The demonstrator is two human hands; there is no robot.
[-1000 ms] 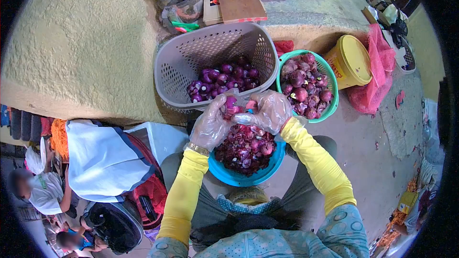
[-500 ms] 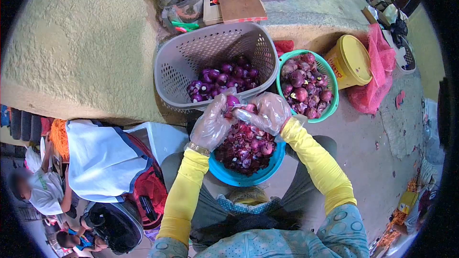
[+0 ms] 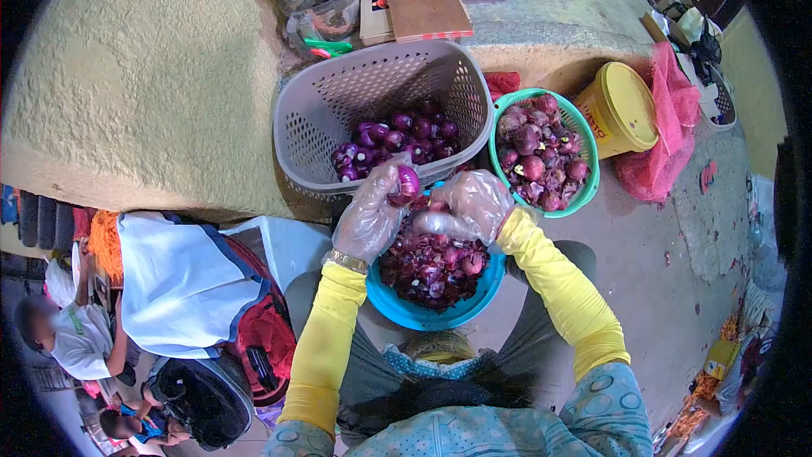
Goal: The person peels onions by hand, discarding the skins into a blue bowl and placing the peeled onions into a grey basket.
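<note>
Above the blue bowl [image 3: 397, 309] of skins: left hand [image 3: 370, 218] fingers grip a peeled onion [image 3: 408, 181]; right hand [image 3: 470, 203] fingers pinch peel. Green basket [image 3: 584, 140] beside it holds many unpeeled.

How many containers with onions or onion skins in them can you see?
3: a grey basket of peeled onions ahead, a green bowl of unpeeled ones to its right, and a blue bowl of skins under the hands.

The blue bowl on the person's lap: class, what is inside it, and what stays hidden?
The blue bowl holds a heap of purple onion skins. The gloved right hand and left hand cover the heap's far side, and the skins hide the bowl's bottom.
</note>
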